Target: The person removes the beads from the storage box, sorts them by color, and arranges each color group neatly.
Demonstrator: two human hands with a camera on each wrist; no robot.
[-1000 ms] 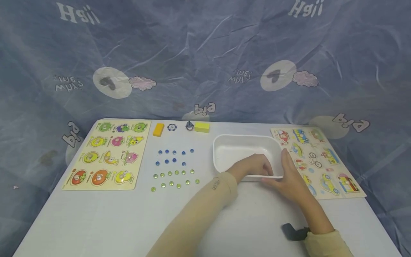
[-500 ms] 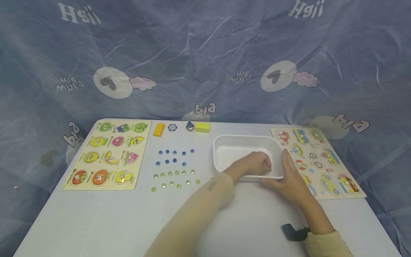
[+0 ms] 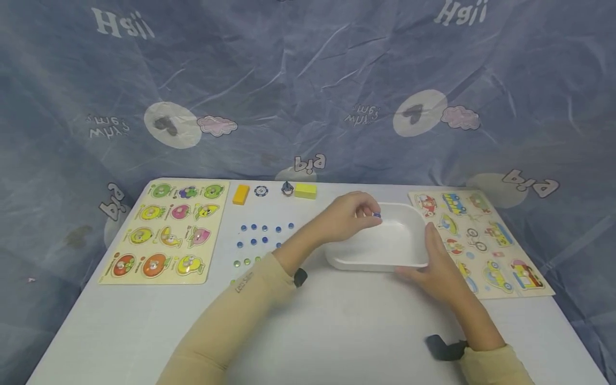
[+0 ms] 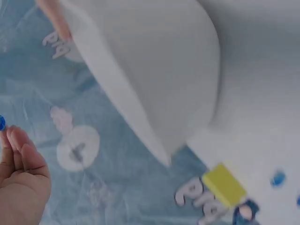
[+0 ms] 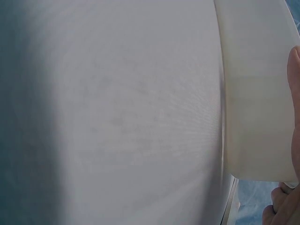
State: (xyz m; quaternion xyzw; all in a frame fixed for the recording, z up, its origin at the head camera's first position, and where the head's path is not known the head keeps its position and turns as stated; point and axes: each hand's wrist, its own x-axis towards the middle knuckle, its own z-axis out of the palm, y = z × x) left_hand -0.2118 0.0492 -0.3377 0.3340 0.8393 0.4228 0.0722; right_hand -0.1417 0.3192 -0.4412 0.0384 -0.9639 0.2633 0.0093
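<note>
My left hand [image 3: 347,216] is over the left part of a white plastic tub [image 3: 375,266], pinching a small blue glass bead [image 3: 377,215] between thumb and fingertips. In the left wrist view the same blue bead [image 4: 2,123] shows at the left edge, at the fingertips of the left hand [image 4: 23,173]. My right hand [image 3: 440,272] grips the tub's right end, its thumb at the near side. The right wrist view shows the tub's outer wall [image 5: 260,108] beside the right hand [image 5: 294,122]. Blue beads [image 3: 264,240] lie in rows left of the tub, with green beads [image 3: 247,262] nearer, partly hidden by the left sleeve.
A fruit puzzle board [image 3: 163,235] lies at the left and a vehicle puzzle board [image 3: 481,243] at the right. Along the back are an orange block [image 3: 241,194], a patterned round chip [image 3: 261,191], a small dark figurine [image 3: 287,188] and a yellow block [image 3: 305,191].
My left hand has risen from inside the tub and moved left and back, with a blue bead now visible in its fingers. The right hand keeps its grip on the tub.
</note>
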